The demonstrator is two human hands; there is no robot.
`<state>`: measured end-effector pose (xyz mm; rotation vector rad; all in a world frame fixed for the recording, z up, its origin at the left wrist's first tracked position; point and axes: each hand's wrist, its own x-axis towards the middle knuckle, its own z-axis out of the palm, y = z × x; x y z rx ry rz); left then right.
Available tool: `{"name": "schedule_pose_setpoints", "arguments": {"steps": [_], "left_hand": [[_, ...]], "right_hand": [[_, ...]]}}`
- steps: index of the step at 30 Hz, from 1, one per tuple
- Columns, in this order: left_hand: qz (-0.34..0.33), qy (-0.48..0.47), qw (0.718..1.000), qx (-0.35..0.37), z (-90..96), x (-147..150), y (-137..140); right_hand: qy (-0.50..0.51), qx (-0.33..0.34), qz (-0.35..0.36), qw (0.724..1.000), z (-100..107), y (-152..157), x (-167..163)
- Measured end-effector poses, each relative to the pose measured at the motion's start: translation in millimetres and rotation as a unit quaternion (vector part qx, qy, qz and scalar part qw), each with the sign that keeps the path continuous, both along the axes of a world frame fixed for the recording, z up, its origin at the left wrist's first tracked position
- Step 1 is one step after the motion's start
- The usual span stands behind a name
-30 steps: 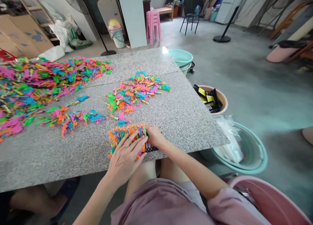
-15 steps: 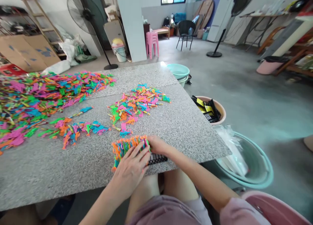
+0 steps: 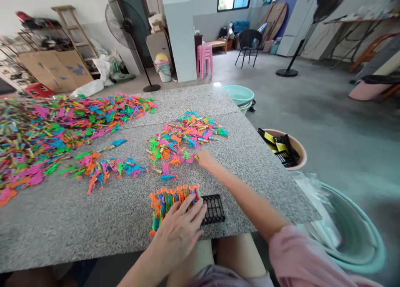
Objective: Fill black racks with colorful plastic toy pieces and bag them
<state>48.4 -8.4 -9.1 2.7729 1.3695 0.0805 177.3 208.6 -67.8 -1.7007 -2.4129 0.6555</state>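
A black plastic rack (image 3: 213, 210) lies at the table's near edge, its right part showing bare grid. Orange-tipped, brightly coloured toy dart guns (image 3: 161, 203) stand packed side by side over its left part. My left hand (image 3: 183, 222) lies across the right end of this row, fingers curved over the far side and thumb on the near side, gripping it. Beyond the rack, my right hand (image 3: 206, 158) is at the edge of a small heap of toy guns (image 3: 190, 131). Though blurred, its fingers look closed on the end of a pink and green toy gun (image 3: 189, 155).
A large heap of toy guns (image 3: 62, 120) covers the table's far left, with a smaller cluster (image 3: 109, 168) before it. Right of the table are a pink basin (image 3: 301, 153) with black racks and a green tub (image 3: 375, 241) with clear plastic bags.
My right hand has left the rack and reached forward to the small heap, uncovering more bare grid. My left hand stays on the row. The whole view has shifted slightly.
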Motion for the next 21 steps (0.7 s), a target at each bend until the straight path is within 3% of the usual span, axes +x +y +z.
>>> {"name": "schedule_pose_setpoints", "arguments": {"steps": [3, 6, 8, 10, 12, 13, 15, 19, 21], "left_hand": [[-0.035, -0.018, 0.999, 0.019, 0.2, -5, 2], [-0.050, -0.028, 0.998, 0.032, 1.6, -6, 4], [-0.043, -0.028, 0.998, 0.037, 2.1, -5, 4], [-0.033, -0.027, 0.998, 0.036, 2.2, -4, 4], [-0.025, -0.027, 0.999, 0.033, 2.1, -2, 3], [-0.023, -0.029, 0.999, 0.031, 2.0, -2, 3], [-0.021, -0.032, 0.999, 0.027, 2.1, -2, 3], [-0.021, -0.032, 0.999, 0.022, 3.7, -1, 3], [-0.018, -0.034, 0.999, 0.020, 4.5, 0, 2]], "right_hand": [[0.022, -0.022, -0.018, 0.999, -4, -33, 36], [0.142, -0.077, -0.095, 0.982, -10, -78, 66], [0.276, -0.155, -0.133, 0.939, -18, -114, 75], [0.401, -0.228, -0.118, 0.879, -26, -150, 74], [0.484, -0.252, -0.099, 0.832, -35, -180, 66], [0.502, -0.246, -0.102, 0.822, -38, -191, 61], [0.494, -0.211, -0.115, 0.836, -43, -203, 51], [0.316, -0.069, -0.091, 0.942, -38, -202, 40], [0.222, -0.018, -0.058, 0.973, -31, -199, 39]]}}
